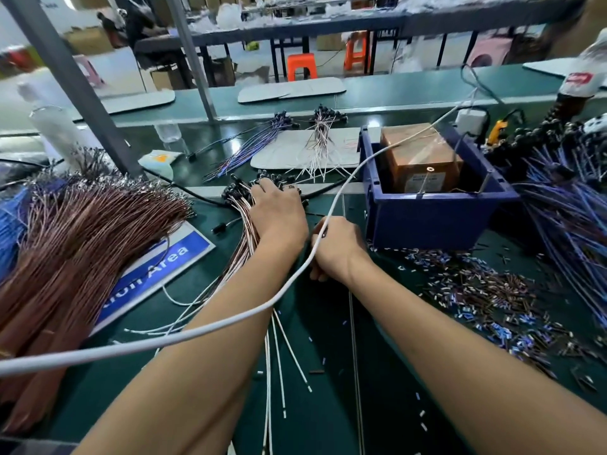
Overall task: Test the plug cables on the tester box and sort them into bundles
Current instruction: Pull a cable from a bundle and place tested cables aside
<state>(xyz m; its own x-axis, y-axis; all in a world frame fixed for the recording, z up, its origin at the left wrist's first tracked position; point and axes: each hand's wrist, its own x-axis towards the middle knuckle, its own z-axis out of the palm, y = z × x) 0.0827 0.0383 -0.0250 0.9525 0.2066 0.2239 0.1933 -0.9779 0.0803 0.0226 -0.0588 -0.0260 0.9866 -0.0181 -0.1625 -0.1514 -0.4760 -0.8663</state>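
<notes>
our left hand [279, 211] lies palm down on a bunch of plug cables [244, 221], fingers spread and only slightly bent, the fingertips touching the black plugs at the far end of the bunch. we cannot tell whether any finger hooks round a plug. our right hand [336, 247] is just beside the left, knuckles up, fingers curled under; what they close on is hidden beneath the hand, so we cannot tell if it grips a cable. a thick white cord [203, 330] crosses over both our forearms and the right hand's knuckles.

the cables under the left hand are thin pink and white wires with black plugs bunched together; their loose ends fan out toward us between our arms on the green table [328, 405]. just beyond the right hand sits a blue bin [427, 218] holding a brown box [420, 156]. beyond the left hand lie two small bundles, one purple [249, 146], one white [320, 139]. left of the left hand is a big heap of brown wires [75, 244].
</notes>
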